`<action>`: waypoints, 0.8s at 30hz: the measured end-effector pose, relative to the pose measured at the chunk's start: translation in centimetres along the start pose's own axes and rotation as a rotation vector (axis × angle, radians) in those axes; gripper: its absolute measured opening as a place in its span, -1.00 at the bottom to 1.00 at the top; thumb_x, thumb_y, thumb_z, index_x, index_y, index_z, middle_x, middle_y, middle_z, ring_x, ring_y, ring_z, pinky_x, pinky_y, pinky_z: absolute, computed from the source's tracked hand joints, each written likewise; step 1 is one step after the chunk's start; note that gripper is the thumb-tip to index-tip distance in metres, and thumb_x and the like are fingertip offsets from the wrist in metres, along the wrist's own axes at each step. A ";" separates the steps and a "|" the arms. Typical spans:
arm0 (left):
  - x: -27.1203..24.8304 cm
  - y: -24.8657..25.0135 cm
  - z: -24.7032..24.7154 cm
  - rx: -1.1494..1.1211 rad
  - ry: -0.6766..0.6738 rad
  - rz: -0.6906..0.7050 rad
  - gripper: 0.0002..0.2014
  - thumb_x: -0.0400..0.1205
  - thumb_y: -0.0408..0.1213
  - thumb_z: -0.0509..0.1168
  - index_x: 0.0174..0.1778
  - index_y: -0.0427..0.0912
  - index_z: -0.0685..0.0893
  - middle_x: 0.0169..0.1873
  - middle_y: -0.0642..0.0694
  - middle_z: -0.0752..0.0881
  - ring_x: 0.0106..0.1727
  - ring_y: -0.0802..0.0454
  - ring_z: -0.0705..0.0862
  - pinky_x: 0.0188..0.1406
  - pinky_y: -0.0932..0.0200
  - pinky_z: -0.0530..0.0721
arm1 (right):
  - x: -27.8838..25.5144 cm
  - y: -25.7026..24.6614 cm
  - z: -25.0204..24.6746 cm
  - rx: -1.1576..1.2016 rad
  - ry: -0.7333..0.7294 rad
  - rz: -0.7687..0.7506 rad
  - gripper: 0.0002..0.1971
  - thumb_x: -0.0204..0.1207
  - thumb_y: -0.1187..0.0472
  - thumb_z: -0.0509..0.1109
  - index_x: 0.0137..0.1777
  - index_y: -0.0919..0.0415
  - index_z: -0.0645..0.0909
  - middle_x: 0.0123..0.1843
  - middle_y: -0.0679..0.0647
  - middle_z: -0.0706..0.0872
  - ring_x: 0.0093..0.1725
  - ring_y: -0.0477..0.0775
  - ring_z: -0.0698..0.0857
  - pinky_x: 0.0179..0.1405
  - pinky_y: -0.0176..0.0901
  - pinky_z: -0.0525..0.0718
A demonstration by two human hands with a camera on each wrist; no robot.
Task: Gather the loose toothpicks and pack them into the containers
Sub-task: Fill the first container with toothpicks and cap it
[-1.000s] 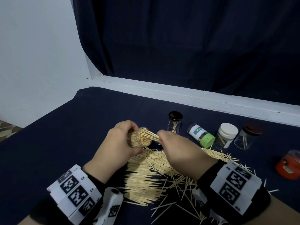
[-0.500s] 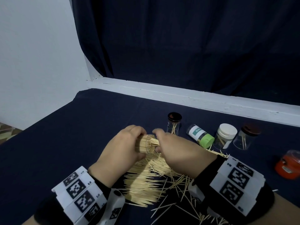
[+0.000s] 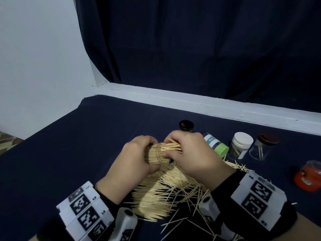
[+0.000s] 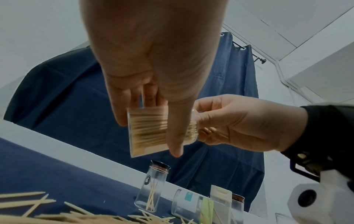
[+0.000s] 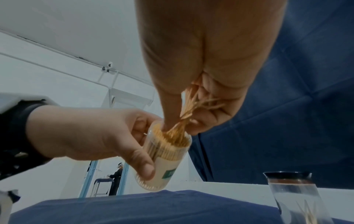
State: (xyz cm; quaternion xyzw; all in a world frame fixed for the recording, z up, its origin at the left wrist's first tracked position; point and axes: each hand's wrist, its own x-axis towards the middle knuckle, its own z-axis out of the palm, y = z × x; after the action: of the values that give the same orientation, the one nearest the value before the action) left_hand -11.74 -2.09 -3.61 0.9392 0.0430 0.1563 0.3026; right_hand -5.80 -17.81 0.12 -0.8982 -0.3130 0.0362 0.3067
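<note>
Toothpick container (image 3: 157, 156) lying sideways, mouth rightward | left hand (image 3: 133, 164) grips it | right hand (image 3: 194, 157) pinches toothpicks (image 3: 172, 147)

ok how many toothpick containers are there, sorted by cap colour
No cap, held in left hand: 1
Dark cap: 2
Green cap: 1
White cap: 1
Red: 1
Total: 6

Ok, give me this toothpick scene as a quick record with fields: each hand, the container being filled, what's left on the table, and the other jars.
left hand: grips the clear container, tilted toward the right hand
right hand: pinches a bundle of toothpicks, tips at the container's mouth
clear container: open, already densely packed
loose toothpicks: large pile on the dark cloth, under the hands
other jars: black-lidded jar, green-capped bottle on its side, white-lidded jar, brown-lidded jar
</note>
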 end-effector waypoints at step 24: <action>0.1 -0.5 -0.2 -0.011 0.011 0.090 -0.46 0.18 -0.32 0.66 -0.01 0.15 0.63 -0.11 0.24 0.61 -0.06 0.33 0.58 -0.15 0.44 0.54 | 0.0 1.4 -0.6 0.186 0.053 -0.121 -0.95 0.42 0.18 0.56 -0.15 0.01 0.78 -0.16 -0.20 0.69 -0.12 -0.24 0.65 -0.07 -0.37 0.59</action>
State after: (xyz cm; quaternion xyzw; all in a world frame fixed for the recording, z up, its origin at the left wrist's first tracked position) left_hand -11.66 -1.54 -3.74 0.9376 0.0017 0.1752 0.3002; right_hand -4.91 -19.02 -0.16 -0.8460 -0.3536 0.0230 0.3984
